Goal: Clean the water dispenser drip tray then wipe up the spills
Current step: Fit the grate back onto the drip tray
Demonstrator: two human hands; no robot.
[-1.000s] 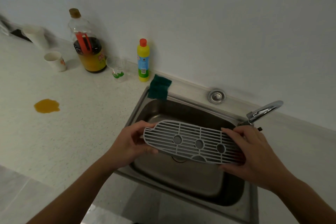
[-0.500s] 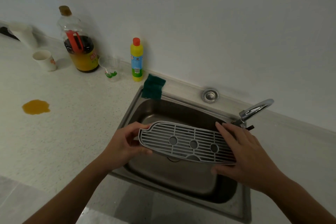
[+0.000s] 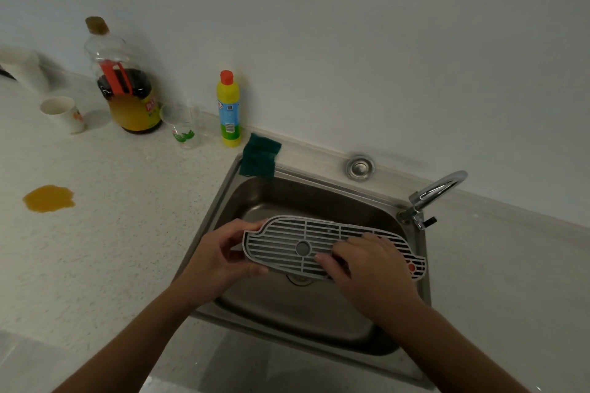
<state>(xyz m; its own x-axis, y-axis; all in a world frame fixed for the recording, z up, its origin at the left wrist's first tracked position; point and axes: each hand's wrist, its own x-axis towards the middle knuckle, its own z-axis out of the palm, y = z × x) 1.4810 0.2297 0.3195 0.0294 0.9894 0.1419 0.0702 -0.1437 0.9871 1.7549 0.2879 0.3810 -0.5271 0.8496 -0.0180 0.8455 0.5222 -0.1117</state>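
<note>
Holding the grey drip tray flat over the steel sink, long axis left to right, grille up: left hand pinching its left end, right hand laid fingers-spread on top. Beyond: green sponge, tap, orange spill on the counter.

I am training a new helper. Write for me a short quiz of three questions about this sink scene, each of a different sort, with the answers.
1. True or false: the drip tray grille is lying on the bottom of the sink.
2. Which item lies on the sink's back left corner? A) a green sponge B) a white towel C) a steel brush
3. Fill in: the orange spill is on the ____.

Key:
1. False. The left hand holds its left end and the right hand rests on top, above the basin.
2. A, the green sponge.
3. Countertop.
</note>
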